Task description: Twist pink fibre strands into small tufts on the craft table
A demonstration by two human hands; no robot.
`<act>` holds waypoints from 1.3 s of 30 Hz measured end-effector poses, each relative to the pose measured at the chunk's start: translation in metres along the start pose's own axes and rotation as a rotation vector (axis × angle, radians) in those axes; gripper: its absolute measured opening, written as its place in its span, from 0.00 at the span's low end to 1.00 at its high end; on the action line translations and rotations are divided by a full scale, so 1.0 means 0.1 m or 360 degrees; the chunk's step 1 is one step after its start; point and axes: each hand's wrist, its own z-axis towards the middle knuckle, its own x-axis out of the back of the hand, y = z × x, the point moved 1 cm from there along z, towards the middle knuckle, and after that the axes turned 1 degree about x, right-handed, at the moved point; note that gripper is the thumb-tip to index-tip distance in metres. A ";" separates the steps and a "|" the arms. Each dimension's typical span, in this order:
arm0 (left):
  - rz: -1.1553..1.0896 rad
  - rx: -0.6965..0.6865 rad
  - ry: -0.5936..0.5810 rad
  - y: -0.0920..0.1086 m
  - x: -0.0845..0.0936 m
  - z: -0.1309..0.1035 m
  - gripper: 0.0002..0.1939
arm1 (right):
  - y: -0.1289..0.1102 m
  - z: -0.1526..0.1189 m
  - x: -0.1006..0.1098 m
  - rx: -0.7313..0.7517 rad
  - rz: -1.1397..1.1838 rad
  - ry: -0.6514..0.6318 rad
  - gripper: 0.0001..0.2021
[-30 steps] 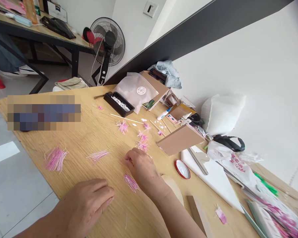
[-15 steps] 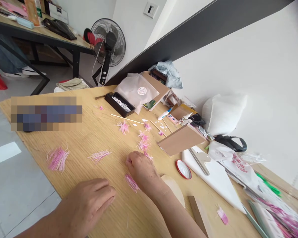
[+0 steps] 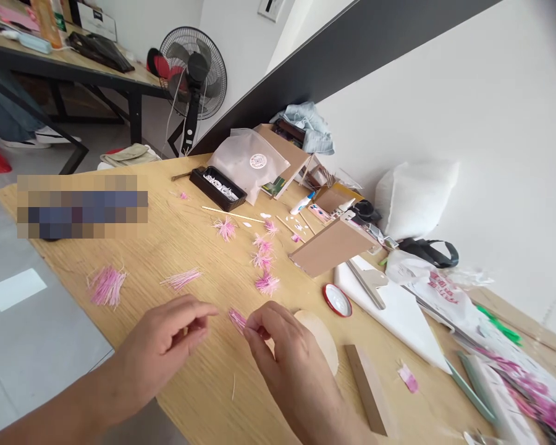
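1. Right hand point(image 3: 291, 352): thumb and forefinger drawn close together at the end of a pink strand bundle point(image 3: 237, 321); whether they pinch it or merely meet it cannot be told.
2. Strand bundle: lies on the tabletop point(image 3: 167, 235) between the hands, its long axis slanting from the right fingertips away and to the left. The right hand is nearer.
3. Left hand point(image 3: 176, 330): forefinger and thumb apart, nothing seen between them; fingertips point toward the bundle without touching.
4. Right side: a pale disc point(image 3: 322, 346) sits just beside the right hand, partly hidden; a wooden block point(image 3: 367, 390) lies beyond it.
5. Far side: a pink tuft point(image 3: 267, 283) rests near, past the right knuckles; a red-rimmed lid point(image 3: 337, 300) stands farther right.
6. Left side: a loose strand fan point(image 3: 181, 279) lies beyond the left fingers. The table edge passes beneath the left forearm.
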 end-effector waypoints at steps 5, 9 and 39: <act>0.0146 -0.0167 -0.0183 0.11 -0.10 -0.01 0.15 | 0.05 -0.23 -0.04 -0.0135 0.0108 -0.0149 0.09; 0.0313 -0.0241 -0.0262 0.12 -0.16 -0.07 0.11 | 0.15 -0.48 -0.10 -0.0128 -0.0020 -0.0141 0.09; 0.0839 -0.0621 -0.0434 0.25 -0.35 -0.07 0.11 | 0.27 -1.01 -0.02 -0.0468 -0.0010 -0.0090 0.08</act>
